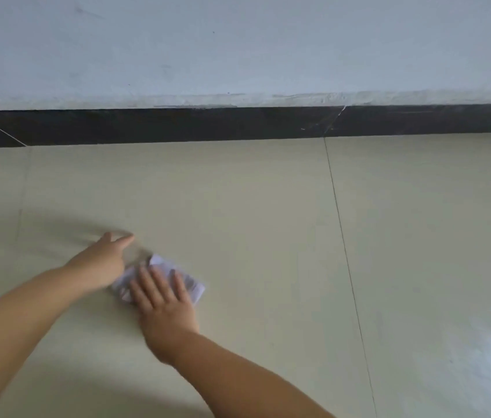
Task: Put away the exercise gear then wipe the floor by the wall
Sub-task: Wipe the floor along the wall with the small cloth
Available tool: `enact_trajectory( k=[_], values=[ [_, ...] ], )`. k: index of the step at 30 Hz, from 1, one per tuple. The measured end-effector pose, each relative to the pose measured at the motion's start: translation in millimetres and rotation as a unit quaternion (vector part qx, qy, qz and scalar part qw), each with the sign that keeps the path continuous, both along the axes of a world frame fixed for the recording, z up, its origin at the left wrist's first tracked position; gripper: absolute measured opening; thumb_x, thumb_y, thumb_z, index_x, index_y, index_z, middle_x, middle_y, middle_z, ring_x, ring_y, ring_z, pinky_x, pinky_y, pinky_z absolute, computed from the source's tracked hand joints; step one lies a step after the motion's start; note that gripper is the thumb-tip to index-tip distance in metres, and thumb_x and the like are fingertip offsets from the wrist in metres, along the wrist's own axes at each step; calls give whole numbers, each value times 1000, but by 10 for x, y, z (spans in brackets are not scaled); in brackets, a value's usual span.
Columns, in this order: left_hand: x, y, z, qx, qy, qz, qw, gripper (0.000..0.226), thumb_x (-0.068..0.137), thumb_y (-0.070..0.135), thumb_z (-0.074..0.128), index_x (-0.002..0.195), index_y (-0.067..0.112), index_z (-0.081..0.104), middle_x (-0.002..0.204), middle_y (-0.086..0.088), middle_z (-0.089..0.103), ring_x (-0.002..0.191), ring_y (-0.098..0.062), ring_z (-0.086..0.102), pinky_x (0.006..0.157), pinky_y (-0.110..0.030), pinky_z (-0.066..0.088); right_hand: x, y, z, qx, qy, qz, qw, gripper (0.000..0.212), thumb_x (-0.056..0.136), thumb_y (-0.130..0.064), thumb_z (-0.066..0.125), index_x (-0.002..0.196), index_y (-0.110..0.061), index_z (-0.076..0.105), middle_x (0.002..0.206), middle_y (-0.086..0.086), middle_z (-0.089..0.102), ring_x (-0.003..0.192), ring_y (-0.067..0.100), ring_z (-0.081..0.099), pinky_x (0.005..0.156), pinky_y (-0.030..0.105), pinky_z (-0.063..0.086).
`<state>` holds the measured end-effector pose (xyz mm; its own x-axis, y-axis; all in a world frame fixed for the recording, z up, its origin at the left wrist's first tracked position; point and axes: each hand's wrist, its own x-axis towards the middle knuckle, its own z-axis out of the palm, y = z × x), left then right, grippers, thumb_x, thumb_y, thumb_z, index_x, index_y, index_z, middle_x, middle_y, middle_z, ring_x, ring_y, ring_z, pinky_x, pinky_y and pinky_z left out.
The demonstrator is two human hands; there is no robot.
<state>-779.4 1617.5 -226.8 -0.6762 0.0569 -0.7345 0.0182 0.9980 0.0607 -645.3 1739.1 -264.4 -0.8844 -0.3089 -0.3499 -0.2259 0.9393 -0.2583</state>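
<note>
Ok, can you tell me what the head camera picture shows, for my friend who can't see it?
Two bare hands are wiping a pale tiled floor with a white cloth: the right hand lies flat on the cloth, and the left hand reaches out beside it, fingers straight. Beyond them, a dark strip runs along the bottom of a white wall.

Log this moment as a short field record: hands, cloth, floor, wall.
right hand: flat on the cloth, fingers straight, pressing it to the floor
left hand: beside the cloth's left edge, fingers extended, motion-blurred; contact with the cloth unclear
cloth: white, crumpled, lying on the floor
floor: pale glossy tiles
wall: white, with dark baseboard
exercise gear: none in view
</note>
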Motion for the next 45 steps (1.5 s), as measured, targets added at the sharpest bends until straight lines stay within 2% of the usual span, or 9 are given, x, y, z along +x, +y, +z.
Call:
enact_trajectory(
  k=[3,6,14,20,25,31,36,41,45],
  values=[
    [-69,15,39,18,-1,-13,1000,68,90,1,41,151,24,21,157,-17,18,142,-26,29,109,-27,30,167,239,-11,-7,-34,115,993,56,91,-30,26,146,-28,34,157,-4,24,144,14,25,119,47,14],
    [82,214,12,36,2,-54,998,64,95,7,36,152,29,15,160,-12,2,147,-27,15,115,-33,26,128,1150,-97,-31,8,-89,996,54,89,-34,33,140,-24,47,150,-3,37,137,17,39,112,42,19],
    [331,474,-53,15,-32,-107,994,69,96,7,35,152,33,3,159,-7,-17,148,-31,-4,118,-40,19,347,2824,62,31,-11,-532,846,55,99,-30,16,152,-21,4,160,1,-7,146,16,-14,118,45,-9],
    [206,525,165,9,-38,-113,993,70,92,3,35,152,30,11,160,-9,-7,148,-26,9,116,-32,24,902,389,-86,-5,21,-130,991,54,88,-37,35,139,-24,47,148,-2,42,145,23,11,115,48,5],
    [331,915,232,16,-32,-160,987,66,96,7,33,152,33,9,160,-7,-13,148,-32,2,118,-38,19,886,784,-31,3,-24,103,994,54,90,-31,24,141,-34,42,151,-11,37,142,13,28,119,46,12],
    [492,1482,131,50,-14,-192,980,65,99,16,31,151,36,-2,158,-5,-22,148,-29,-8,116,-44,23,1043,3200,-15,72,13,-389,918,60,97,-45,1,152,-21,1,160,2,5,141,10,-25,119,38,-7],
    [533,1918,120,72,4,-231,970,67,100,26,34,149,38,-10,157,-4,-26,147,-29,-13,116,-48,20,775,3838,98,52,-65,-638,766,58,101,-29,22,152,-20,-4,159,2,-14,146,17,-17,118,47,-8],
    [480,2106,45,-6,39,-182,982,80,96,38,46,148,36,-15,154,-6,-32,146,-34,-15,112,-56,21,396,2326,-36,13,48,-285,957,51,100,-36,20,145,-19,37,153,2,31,143,22,27,115,46,6],
    [367,1969,-54,-36,2,-154,987,86,95,34,49,146,38,-20,152,-5,-35,145,-36,-14,110,-57,26,-22,2640,-91,-6,27,-127,991,49,95,-35,28,140,-22,45,148,-1,42,137,19,40,109,49,24]
  ],
)
